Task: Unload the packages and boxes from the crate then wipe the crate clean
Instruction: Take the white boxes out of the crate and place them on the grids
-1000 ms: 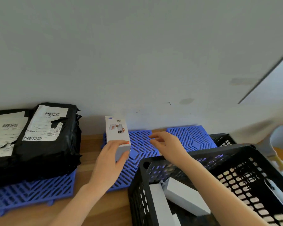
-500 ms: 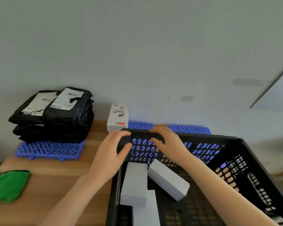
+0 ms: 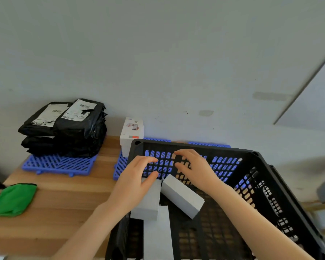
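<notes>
Three grey boxes (image 3: 182,196) remain in the black crate (image 3: 270,184) at five o'clock; left hand (image 3: 137,182) and right hand (image 3: 197,169) reach in, fingers apart, empty. Black packages (image 3: 64,128) and a white box (image 3: 131,134) sit unloaded at ten o'clock; the green cloth (image 3: 11,199) waits.

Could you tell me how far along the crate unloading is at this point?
Done: black packages and one printed box sit on the blue mats. In hand: nothing; left hand and right hand reach, open, into the crate. Left: three white boxes inside, then wiping; green cloth lies untouched.
</notes>
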`<control>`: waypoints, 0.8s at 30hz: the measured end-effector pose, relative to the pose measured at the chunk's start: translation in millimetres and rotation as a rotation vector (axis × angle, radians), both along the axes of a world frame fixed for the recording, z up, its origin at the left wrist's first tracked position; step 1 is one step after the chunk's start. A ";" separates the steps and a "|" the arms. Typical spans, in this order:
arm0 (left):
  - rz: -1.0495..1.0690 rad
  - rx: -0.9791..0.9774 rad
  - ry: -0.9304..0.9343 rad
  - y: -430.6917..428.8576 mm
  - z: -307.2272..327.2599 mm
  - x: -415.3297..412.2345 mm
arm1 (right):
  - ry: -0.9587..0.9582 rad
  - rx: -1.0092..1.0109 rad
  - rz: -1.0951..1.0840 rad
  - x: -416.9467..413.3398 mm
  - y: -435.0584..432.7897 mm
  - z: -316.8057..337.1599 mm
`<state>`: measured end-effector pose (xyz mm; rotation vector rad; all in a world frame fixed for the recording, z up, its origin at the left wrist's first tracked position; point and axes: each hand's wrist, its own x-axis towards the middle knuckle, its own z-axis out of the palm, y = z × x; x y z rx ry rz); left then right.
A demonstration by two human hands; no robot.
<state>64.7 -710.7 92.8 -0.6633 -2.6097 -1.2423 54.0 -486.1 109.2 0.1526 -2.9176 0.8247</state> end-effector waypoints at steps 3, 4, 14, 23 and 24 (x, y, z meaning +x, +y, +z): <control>0.007 -0.003 0.001 5.2 -1.3 10.0 | 0.006 0.010 0.013 6.6 4.4 -0.6; 0.012 -0.006 -0.001 7.0 -1.4 13.8 | 0.005 0.007 0.019 8.5 6.7 -1.3; 0.233 -0.005 0.018 58.3 1.2 52.7 | 0.017 -0.011 0.202 8.7 55.5 -4.5; 0.420 0.004 0.010 148.1 -4.3 114.5 | -0.030 0.025 0.417 15.6 124.7 -15.2; 0.437 0.008 0.004 153.3 -5.1 119.7 | -0.036 0.023 0.436 16.4 126.3 -14.7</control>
